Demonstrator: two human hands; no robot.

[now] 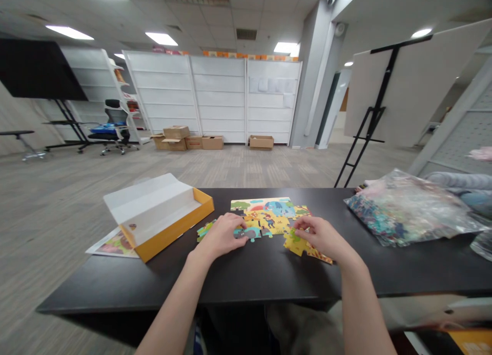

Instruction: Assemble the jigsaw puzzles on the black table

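Jigsaw puzzle [274,223], centre of frame: partly joined; blue elephant, yellow ground. Left hand [226,234] and right hand [318,236] curled over pieces; grip indeterminate. Yellow box [177,230], left: mark illegible.

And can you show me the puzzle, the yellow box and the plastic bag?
Puzzle [272,221]: head view, middle pieces.
Yellow box [172,232]: head view, long side wall.
Plastic bag [415,211]: head view, upper middle.

The puzzle [274,223] looks like smooth printed cardboard, as does the box [177,229]. From here the table [253,278] has a low sheen; the bag [411,206] is glossy, crinkled plastic.
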